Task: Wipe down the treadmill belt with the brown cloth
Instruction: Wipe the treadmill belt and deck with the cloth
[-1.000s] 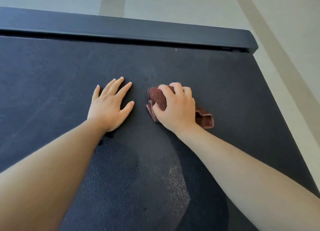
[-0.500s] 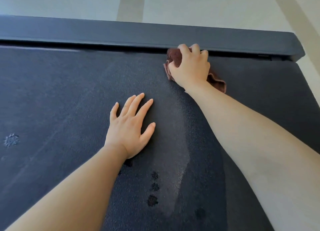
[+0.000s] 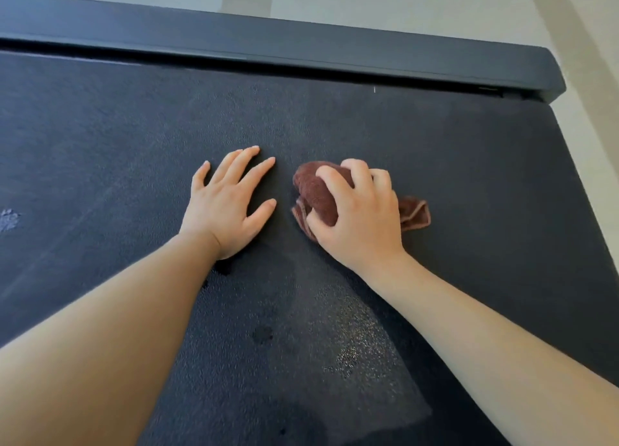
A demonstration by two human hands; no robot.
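Note:
The dark textured treadmill belt [image 3: 100, 137] fills most of the view. My right hand [image 3: 361, 217] presses a bunched brown cloth [image 3: 316, 194] onto the belt near its middle, fingers curled over it; a corner of the cloth sticks out to the right of the hand. My left hand [image 3: 227, 204] lies flat on the belt just left of the cloth, fingers spread, holding nothing. A damp, shiny streak [image 3: 351, 351] runs down the belt below the cloth.
A dark side rail [image 3: 301, 40] borders the belt's far edge, ending at a corner at the right. Pale floor [image 3: 402, 0] lies beyond it and along the right side. Small wet spots [image 3: 263, 333] mark the belt.
My right hand pushed the cloth out to the far rail, then pulled it back to the middle of the belt beside my left hand. The left hand stayed flat on the belt.

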